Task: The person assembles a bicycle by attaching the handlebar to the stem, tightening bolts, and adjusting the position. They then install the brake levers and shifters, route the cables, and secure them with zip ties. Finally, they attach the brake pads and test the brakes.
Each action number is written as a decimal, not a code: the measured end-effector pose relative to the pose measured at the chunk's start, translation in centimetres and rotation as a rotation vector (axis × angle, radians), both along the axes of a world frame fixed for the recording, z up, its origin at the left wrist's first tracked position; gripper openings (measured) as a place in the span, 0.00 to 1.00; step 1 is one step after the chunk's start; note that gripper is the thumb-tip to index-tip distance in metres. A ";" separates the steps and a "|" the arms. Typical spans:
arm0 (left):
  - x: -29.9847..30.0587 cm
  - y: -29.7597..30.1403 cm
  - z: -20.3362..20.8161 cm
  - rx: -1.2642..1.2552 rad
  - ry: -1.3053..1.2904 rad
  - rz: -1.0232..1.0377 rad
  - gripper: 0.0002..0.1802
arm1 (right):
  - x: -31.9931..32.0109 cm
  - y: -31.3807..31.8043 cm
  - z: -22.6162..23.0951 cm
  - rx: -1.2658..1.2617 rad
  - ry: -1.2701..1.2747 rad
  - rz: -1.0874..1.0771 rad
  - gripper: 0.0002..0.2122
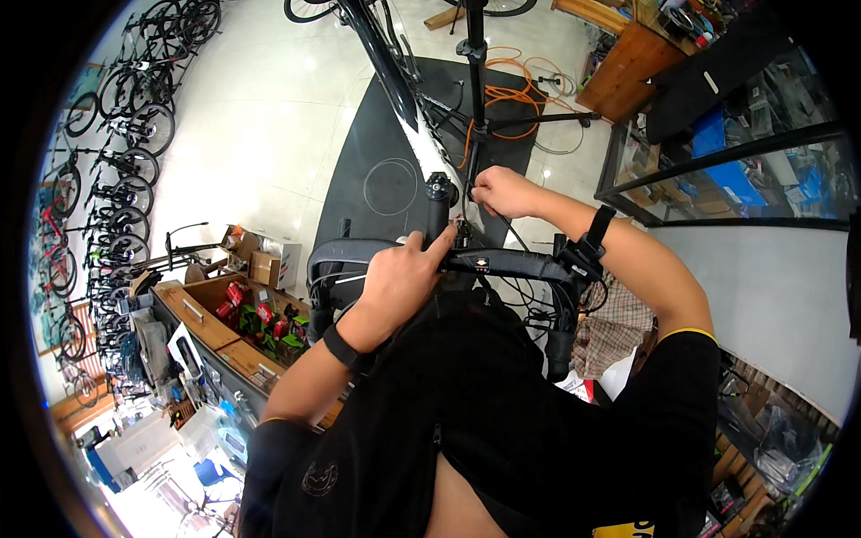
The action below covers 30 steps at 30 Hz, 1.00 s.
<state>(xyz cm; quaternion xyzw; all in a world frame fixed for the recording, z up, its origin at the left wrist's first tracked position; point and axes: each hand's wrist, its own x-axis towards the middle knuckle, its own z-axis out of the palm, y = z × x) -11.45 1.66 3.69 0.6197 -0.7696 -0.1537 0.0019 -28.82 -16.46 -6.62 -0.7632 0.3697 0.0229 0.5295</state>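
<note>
Left hand (pixel 401 276), index outstretched, meets the black stem (pixel 438 217); right hand (pixel 507 192) curls near the white frame (pixel 425 151). What either holds, I cannot tell.

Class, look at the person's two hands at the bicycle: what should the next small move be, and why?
Probably guide the thin black cable gently with the right hand: that hand is bunched beside the frame, close to the cable, though its grip is unclear, while the left hand is by the handlebar's middle.
</note>
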 end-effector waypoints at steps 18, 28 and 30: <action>0.0 -0.2 0.0 0.046 -0.006 -0.020 0.36 | 6.1 -4.0 -0.3 0.047 0.300 0.006 0.24; 0.0 -0.4 -0.1 0.045 0.008 0.000 0.38 | 7.3 -5.0 -1.3 -0.342 0.092 0.304 0.11; -0.1 -0.5 -0.2 0.057 0.001 0.014 0.38 | 6.5 -5.0 -1.1 -0.420 0.085 0.365 0.10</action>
